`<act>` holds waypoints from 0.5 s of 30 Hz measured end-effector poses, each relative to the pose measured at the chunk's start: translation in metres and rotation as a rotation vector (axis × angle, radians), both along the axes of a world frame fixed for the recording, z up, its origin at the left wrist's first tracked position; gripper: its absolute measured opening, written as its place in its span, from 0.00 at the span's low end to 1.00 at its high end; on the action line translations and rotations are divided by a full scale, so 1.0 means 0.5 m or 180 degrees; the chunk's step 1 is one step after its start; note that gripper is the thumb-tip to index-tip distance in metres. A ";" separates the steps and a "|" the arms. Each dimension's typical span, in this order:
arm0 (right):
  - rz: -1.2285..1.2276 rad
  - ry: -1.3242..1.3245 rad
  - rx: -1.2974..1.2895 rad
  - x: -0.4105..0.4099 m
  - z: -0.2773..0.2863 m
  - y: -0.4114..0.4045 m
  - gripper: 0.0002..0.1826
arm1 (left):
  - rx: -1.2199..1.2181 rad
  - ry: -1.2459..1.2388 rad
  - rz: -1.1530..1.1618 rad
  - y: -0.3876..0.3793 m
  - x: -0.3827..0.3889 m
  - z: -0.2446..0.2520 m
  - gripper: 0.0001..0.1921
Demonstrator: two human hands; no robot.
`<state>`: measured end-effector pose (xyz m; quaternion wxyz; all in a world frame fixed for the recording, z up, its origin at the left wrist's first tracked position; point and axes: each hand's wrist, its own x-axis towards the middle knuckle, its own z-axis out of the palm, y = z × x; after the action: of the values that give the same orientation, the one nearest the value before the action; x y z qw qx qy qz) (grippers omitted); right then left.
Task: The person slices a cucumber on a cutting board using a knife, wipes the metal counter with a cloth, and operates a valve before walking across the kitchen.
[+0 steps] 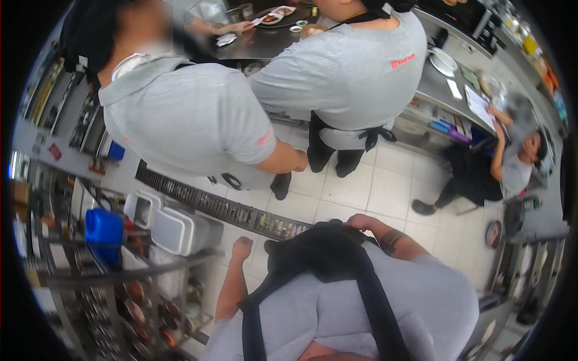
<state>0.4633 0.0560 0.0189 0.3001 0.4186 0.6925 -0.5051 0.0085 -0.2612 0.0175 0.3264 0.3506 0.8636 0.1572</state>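
My left hand (243,248) hangs at my side over the tiled floor, its fingers curled in, with nothing seen in it. At the side of my black apron (311,252) is my right hand (359,222), close to or touching the cloth; its fingertips are partly hidden, and whether it grips the apron cannot be told. A metal floor drain grate (226,208) runs across the tiles in front of my feet. To the left of my left hand stands a lidded plastic container (174,231).
Two people in grey shirts (185,113) stand ahead, by a metal counter (248,47) with plates. At right, a seated person (515,169) holds a clipboard (479,106). A metal rack (135,273) with pans and a blue jerrycan (104,232) are at left.
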 end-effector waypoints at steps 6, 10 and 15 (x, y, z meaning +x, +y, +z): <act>-0.0014 -0.0173 -0.0192 0.189 -0.063 0.131 0.34 | -0.0668 -0.0121 -0.0658 0.074 0.394 0.012 0.16; 0.0502 -0.0499 -0.0157 0.354 -0.138 0.207 0.33 | -0.0374 -0.0576 -0.0225 0.106 0.548 0.094 0.18; -0.0292 -0.0828 -0.0323 0.403 -0.150 0.260 0.30 | -0.0831 -0.0429 0.0074 0.053 0.583 0.129 0.22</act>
<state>0.6650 0.1862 -0.0561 0.3847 0.4961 0.6015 -0.4941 0.2998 -0.2347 0.0817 0.4246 0.2838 0.8569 0.0704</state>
